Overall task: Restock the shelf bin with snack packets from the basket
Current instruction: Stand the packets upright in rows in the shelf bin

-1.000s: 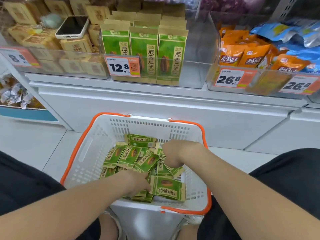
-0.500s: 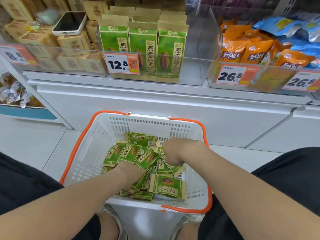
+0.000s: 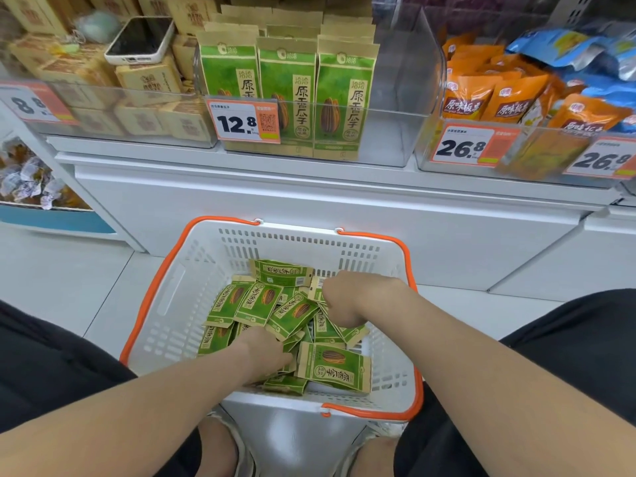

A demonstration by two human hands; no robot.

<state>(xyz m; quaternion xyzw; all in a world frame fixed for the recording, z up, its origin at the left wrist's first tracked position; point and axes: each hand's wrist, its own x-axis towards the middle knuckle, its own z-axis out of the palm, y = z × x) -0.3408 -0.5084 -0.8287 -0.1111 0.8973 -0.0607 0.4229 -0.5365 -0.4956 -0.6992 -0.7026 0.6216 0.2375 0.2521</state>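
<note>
With both forearms entering from the bottom of the frame, the hands sit down inside the basket [image 3: 179,297], a white one with orange handles, at lower centre. Left hand [image 3: 263,349]: fingers pushed down into the pile of green packets [image 3: 258,302], fingertips hidden under them; cannot tell whether it has closed on any. Right hand [image 3: 344,301]: curled into a fist at the right edge of the pile, fingers folded together around the ends of packets bunched beneath it; how many it holds cannot be told. Most packets lie overlapping mid-basket. One larger packet [image 3: 335,366] lies flat and face up near the near wall, just right of the left hand. Another leans against the far wall.

Beyond the basket, a white shelf base crosses mid-frame. Above it, upper centre, a clear bin [image 3: 395,132] holds upright green packs [image 3: 285,94] filling its left part; the right part is bare. A price tag [image 3: 242,120] reading 12.8 is on the bin's front. Upper left: tan boxes [image 3: 148,80] with a phone [image 3: 141,39] lying on top. Upper right: orange bags [image 3: 495,101] and blue bags [image 3: 564,46] behind tags reading 26.8.
</note>
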